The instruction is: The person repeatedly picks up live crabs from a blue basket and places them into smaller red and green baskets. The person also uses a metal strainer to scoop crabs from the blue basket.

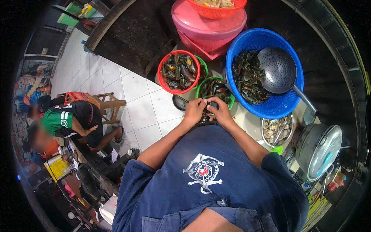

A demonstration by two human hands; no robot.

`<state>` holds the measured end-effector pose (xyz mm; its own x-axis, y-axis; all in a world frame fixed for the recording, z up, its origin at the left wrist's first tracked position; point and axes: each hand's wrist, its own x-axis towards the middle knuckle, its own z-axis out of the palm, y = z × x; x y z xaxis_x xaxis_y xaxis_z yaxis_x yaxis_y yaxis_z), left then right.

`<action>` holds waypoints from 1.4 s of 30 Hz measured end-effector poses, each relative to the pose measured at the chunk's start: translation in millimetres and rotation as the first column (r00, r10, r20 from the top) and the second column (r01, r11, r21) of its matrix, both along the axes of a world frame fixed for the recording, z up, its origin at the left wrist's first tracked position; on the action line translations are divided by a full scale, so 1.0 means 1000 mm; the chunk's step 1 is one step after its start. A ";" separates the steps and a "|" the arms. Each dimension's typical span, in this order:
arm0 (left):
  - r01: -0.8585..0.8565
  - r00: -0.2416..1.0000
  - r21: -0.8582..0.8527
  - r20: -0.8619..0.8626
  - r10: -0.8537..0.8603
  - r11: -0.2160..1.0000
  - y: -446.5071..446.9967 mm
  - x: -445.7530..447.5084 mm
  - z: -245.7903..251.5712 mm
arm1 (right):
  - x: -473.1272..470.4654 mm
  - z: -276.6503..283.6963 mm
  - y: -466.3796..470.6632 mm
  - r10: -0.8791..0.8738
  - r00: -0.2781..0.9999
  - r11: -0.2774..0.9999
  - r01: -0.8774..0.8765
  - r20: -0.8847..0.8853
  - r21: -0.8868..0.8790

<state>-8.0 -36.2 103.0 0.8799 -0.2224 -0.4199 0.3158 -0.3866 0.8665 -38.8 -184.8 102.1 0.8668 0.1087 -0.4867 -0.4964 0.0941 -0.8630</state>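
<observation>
My left hand (194,110) and my right hand (222,112) meet in front of my belly, fingertips closed around a dark mussel (213,105) that they partly hide. Just beyond them, a green plastic basket (232,102) contains dark mussels. A red plastic basket (159,72) of mussels, some showing orange flesh, is beyond my left hand and overlaps another green basket (205,61). To the right, a large blue plastic basket (258,111) contains many dark shells. A perforated metal skimmer (277,69) rests in it, its handle over the rim.
A lidded pink bucket (208,26) bears a red basket (220,13) of pale pieces. At right are a metal bowl of clams (278,129) and a lidded metal pot (324,153). Two people (78,119) are at left near a wooden stool (107,105).
</observation>
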 end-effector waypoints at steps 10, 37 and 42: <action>0.010 0.974 0.135 0.221 -0.040 0.991 0.004 0.002 -0.007 | 0.005 -0.001 0.011 -0.067 0.995 0.984 0.078 0.078 -0.162; -0.223 0.918 0.141 0.364 0.159 0.965 0.036 0.000 -0.015 | 0.021 -0.012 0.054 -0.142 0.988 0.985 0.147 0.058 -0.095; -0.282 0.924 0.109 0.297 0.240 0.953 0.045 0.000 -0.015 | 0.027 -0.019 0.067 -0.117 0.986 0.974 0.138 0.121 -0.178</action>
<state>-7.9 9.0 88.2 0.9839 0.0762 -0.1617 0.1786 -0.4524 0.8737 -11.6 -117.9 82.8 0.9164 -0.0893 -0.3901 -0.3929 -0.0162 -0.9194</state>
